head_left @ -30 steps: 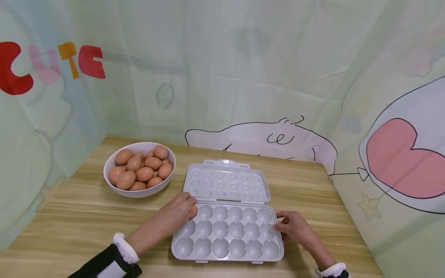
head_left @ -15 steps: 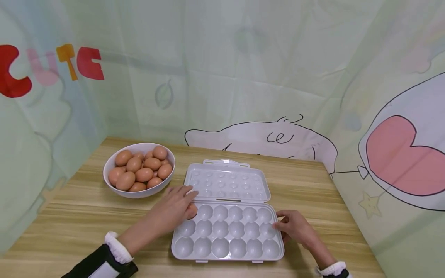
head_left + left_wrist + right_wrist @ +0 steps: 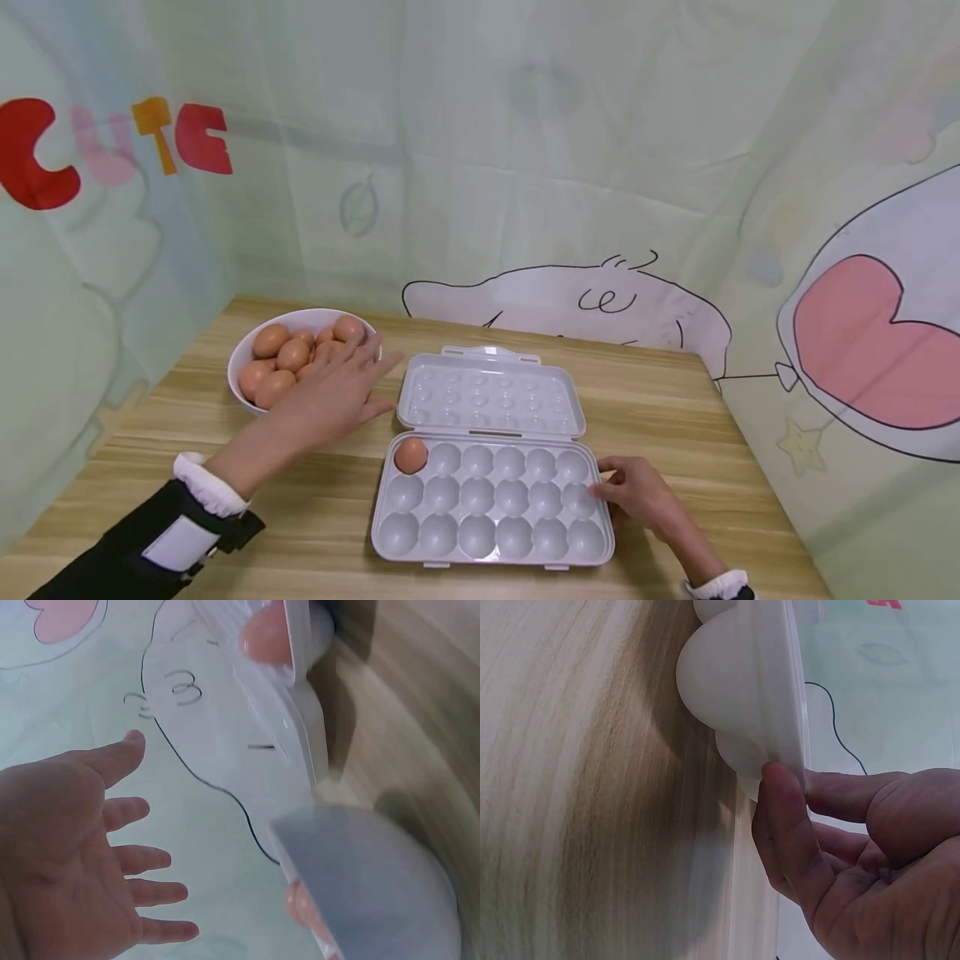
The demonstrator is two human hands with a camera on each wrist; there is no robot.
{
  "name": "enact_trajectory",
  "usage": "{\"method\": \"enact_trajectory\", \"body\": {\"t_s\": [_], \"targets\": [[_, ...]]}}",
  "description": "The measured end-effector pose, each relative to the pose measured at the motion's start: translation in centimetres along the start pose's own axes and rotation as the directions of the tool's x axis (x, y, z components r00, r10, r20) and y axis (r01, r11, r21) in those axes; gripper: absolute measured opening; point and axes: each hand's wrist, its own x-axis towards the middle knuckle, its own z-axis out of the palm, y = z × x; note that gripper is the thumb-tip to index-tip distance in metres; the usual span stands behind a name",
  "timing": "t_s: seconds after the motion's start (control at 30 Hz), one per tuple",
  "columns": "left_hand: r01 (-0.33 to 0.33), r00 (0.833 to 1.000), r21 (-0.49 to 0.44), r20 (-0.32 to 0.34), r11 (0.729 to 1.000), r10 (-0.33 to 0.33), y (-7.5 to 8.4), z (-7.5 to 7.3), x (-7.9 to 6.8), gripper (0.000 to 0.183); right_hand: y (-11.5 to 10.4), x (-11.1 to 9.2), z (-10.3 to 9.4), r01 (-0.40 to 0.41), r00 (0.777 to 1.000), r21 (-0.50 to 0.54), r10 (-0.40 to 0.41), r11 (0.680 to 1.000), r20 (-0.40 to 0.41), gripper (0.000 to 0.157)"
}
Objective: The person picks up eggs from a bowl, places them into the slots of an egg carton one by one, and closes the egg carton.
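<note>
My left hand [image 3: 330,392] is over the near right side of a white bowl [image 3: 238,354] of brown eggs, its fingers spread and holding nothing. In the left wrist view the palm and straight fingers show beside the bowl [image 3: 375,877]. A white plastic egg tray [image 3: 491,518] lies with its lid [image 3: 487,392] folded back. One brown egg [image 3: 411,456] sits in the tray's far left cup. My right hand [image 3: 637,493] pinches the tray's right rim between thumb and fingers, plain in the right wrist view, where the rounded cups [image 3: 727,671] show from the side.
The bowl stands at the back left of the wooden table [image 3: 660,400], left of the tray. A printed cloth [image 3: 525,167] hangs close behind the table and along both sides.
My left hand has let go of the egg in the far left cup and moved left and away to the bowl. The right hand stays on the tray's rim.
</note>
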Motion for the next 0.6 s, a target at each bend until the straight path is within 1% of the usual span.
{"method": "enact_trajectory", "body": {"t_s": [0.07,0.13,0.23,0.37,0.43,0.47,0.6], "targets": [[0.003,1.0,0.022,0.005,1.0,-0.003,-1.0,-0.6,0.3,0.061,0.0,0.0,0.0,-0.002,1.0,-0.013,0.002,1.0,-0.009,0.039],[0.02,1.0,0.035,0.022,0.999,-0.021,-1.9,-1.2,0.7,0.061,0.0,-0.1,0.1,-0.005,1.0,-0.02,0.005,1.0,-0.018,0.038],[0.047,0.996,0.033,0.071,0.998,-0.049,-3.3,-1.7,1.3,0.071,-0.1,-0.1,0.2,-0.005,1.0,-0.023,0.004,1.0,-0.028,0.037],[0.111,0.984,-0.012,0.143,0.994,-0.109,-4.8,-1.7,2.3,0.068,-0.2,-0.1,0.3,0.008,0.999,-0.027,-0.009,1.0,-0.032,0.035],[0.14,0.977,-0.034,0.165,0.99,-0.132,-5.4,-1.6,2.8,0.059,-0.4,0.0,0.4,0.011,0.999,-0.045,-0.012,0.999,-0.036,0.033],[0.15,0.974,-0.039,0.177,0.988,-0.141,-5.7,-1.5,3.0,0.055,-0.5,0.0,0.4,0.013,0.999,-0.054,-0.015,0.998,-0.036,0.032],[0.173,0.96,-0.042,0.23,0.984,-0.159,-6.5,-1.6,3.7,0.056,-1.1,-0.1,0.6,0.001,0.999,-0.111,-0.007,0.994,-0.049,0.028]]}}
